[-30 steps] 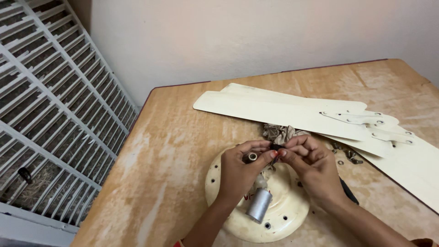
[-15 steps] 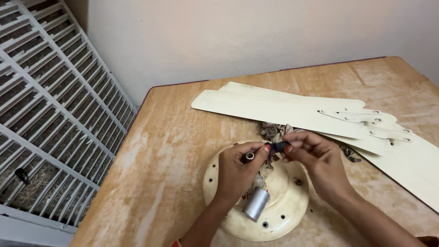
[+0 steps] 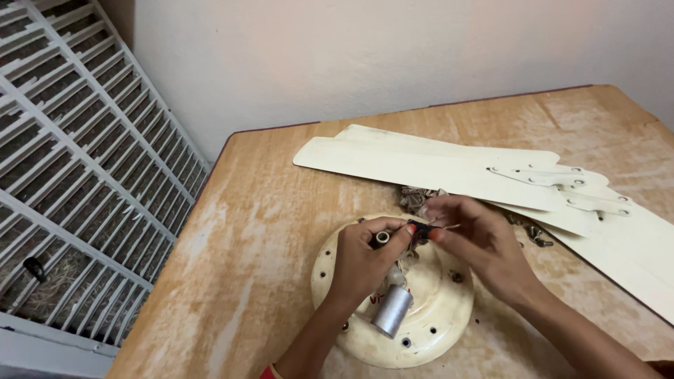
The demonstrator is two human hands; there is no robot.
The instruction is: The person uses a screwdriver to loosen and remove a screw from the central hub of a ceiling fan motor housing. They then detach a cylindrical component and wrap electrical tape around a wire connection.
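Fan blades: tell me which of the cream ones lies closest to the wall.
The fan blade underneath, whose rounded tip peeks out behind the front blade. Its edge runs nearest the wall; the others lie nearer the hands.

What we cannot make out

Our hands [image 3: 414,238] cover the small dark piece [image 3: 420,229] pinched between them, so its kind stays unclear; the right fingers [image 3: 449,210] are blurred, and the cream blades [image 3: 632,245] run off the right edge.

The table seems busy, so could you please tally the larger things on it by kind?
Cream fan blades: 3
Round cream fan motor housing: 1
Silver cylinder: 1
Hands: 2, left hand and right hand
Total: 7
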